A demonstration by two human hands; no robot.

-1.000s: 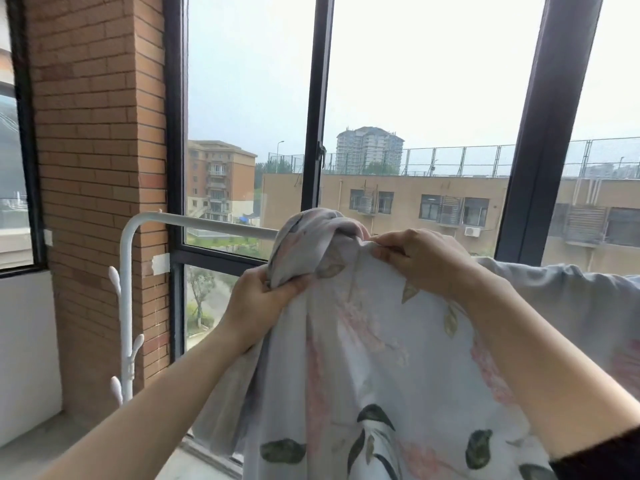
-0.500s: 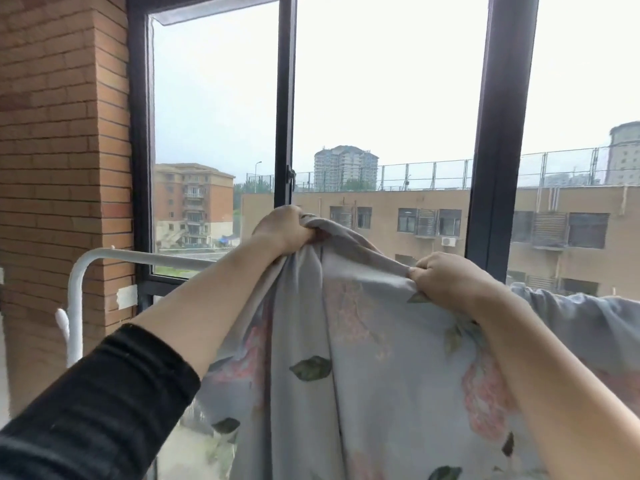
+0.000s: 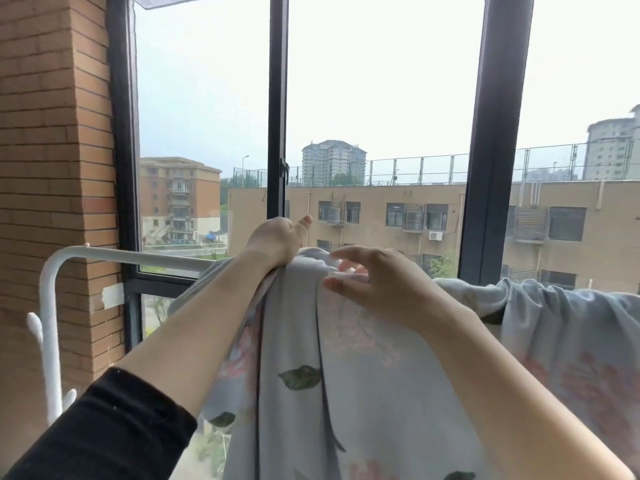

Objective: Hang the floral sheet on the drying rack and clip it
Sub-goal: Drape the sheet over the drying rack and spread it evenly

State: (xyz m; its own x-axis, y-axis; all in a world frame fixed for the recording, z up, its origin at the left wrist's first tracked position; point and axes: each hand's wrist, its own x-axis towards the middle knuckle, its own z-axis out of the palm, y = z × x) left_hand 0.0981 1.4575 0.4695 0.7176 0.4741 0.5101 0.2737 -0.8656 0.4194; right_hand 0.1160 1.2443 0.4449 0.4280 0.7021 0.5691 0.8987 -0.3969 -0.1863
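Observation:
The floral sheet (image 3: 363, 375), pale grey with pink flowers and green leaves, hangs over the top rail of the white drying rack (image 3: 138, 256) and bunches along it to the right. My left hand (image 3: 277, 240) reaches over the sheet's crest with its thumb sticking up. Its fingers curl down the far side round the fabric, out of sight. My right hand (image 3: 374, 285) hovers at the top fold just right of the left hand, fingers spread and loosely bent, fingertips brushing the cloth. No clip is in view.
The rack's bare rail runs left to its curved corner and post (image 3: 48, 323), which carries small white pegs. A brick pillar (image 3: 55, 168) stands at the left. Dark-framed windows (image 3: 491, 133) lie right behind the rack.
My left hand has carried the sheet's edge up and over the rail. My right hand has let go of its pinch on the fabric and opened. The view has tilted up.

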